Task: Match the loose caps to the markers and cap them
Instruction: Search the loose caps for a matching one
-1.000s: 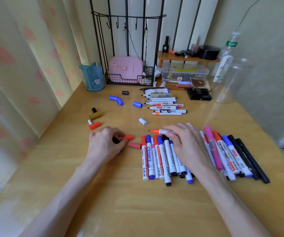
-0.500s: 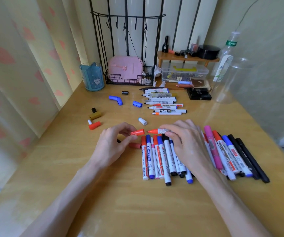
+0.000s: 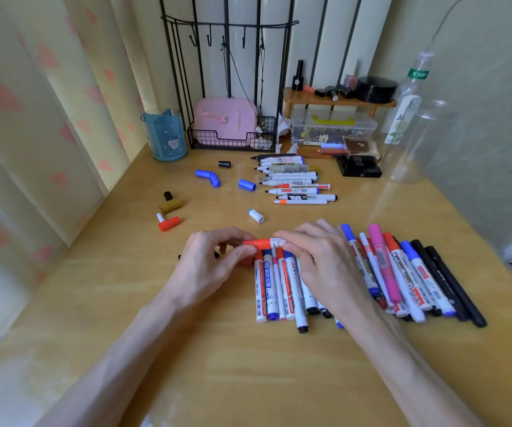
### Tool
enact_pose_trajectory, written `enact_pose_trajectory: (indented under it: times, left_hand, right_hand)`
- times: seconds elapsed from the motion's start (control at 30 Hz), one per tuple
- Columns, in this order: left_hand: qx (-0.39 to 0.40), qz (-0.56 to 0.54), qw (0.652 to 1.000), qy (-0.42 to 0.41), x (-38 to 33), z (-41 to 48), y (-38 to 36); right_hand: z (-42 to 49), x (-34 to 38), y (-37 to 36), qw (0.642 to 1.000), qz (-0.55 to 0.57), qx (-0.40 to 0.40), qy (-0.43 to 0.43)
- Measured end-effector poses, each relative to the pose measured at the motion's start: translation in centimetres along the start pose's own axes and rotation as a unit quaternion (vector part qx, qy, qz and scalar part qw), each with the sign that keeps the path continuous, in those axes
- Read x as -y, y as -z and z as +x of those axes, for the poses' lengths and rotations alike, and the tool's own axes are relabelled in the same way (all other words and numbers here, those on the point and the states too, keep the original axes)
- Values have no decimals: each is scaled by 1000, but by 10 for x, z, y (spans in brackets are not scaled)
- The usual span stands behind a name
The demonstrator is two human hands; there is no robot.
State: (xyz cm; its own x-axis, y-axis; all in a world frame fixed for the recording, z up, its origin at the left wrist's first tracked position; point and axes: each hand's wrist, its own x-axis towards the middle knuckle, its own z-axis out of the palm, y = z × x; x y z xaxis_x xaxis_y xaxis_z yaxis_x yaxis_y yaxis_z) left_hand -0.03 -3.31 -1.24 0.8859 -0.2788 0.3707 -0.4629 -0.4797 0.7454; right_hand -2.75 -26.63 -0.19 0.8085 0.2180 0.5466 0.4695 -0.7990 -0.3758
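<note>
This looks like a corner of a home, likely a bedroom desk: a wooden bench (image 3: 217,349) stands against pale curtains (image 3: 32,118) printed with pink hearts. At the back are a blue cartoon cup (image 3: 164,138), a pink case (image 3: 225,118) in a black wire rack (image 3: 233,145), and a small wooden shelf (image 3: 339,101) of cosmetics, including a nail polish bottle (image 3: 298,76). Beneath the shelf is a clear storage box (image 3: 333,126).
</note>
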Motion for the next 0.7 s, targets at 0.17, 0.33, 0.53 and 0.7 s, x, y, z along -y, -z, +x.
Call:
enact_pose_trajectory:
  times: [0.17,0.33,0.53,0.7]
  left_hand:
    - [-6,-17,1000,-3,1,-1,-1]
    - [3,7,1000,-12,-1,-4,-2]
    - [13,17,999,-36,-4,2,-4]
    - [-17,20,998,-51,-8,0,-7]
  right_hand:
    - [-1,3,-3,999,-3,-38,5]
    - [-2,7,1,999,-15,-33,14]
    - [4,15,17,998,-59,15,7]
    - [7,7,36,995,-34,-9,-95]
